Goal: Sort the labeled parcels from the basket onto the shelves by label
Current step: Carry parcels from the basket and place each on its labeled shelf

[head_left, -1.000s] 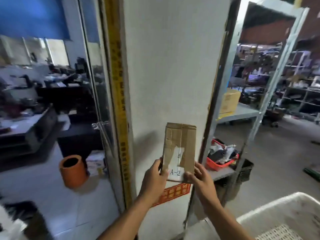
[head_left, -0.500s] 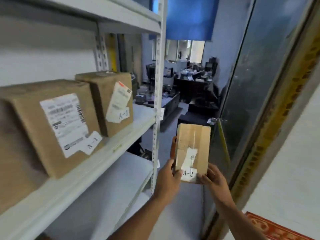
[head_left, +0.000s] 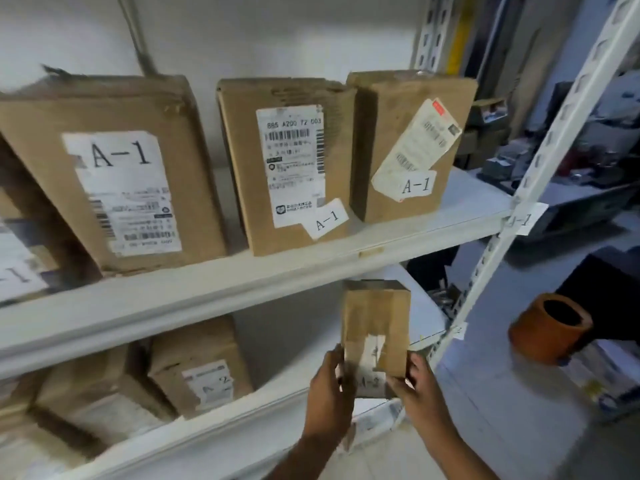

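I hold a small brown cardboard parcel [head_left: 375, 327] labelled A-2 upright in front of the lower shelf [head_left: 263, 415]. My left hand [head_left: 329, 386] grips its lower left side and my right hand [head_left: 415, 386] its lower right corner. Just to the left, on that lower shelf, stands another box marked A-2 [head_left: 201, 368]. The upper shelf [head_left: 242, 275] carries three boxes marked A-1: a large one [head_left: 114, 174], a middle one [head_left: 287, 164] and a right one [head_left: 408, 140]. The basket is out of view.
A white slotted upright post [head_left: 540, 161] with an A-1 tag [head_left: 523, 220] bounds the shelves on the right. Beyond it an orange clay pot [head_left: 550, 329] stands on the floor near dark furniture. More blurred boxes sit at the far left of both shelves.
My view has swung left from a white pillar and doorway to face the shelves. Both hands kept hold of the A-2 parcel, which is now level with the lower shelf.
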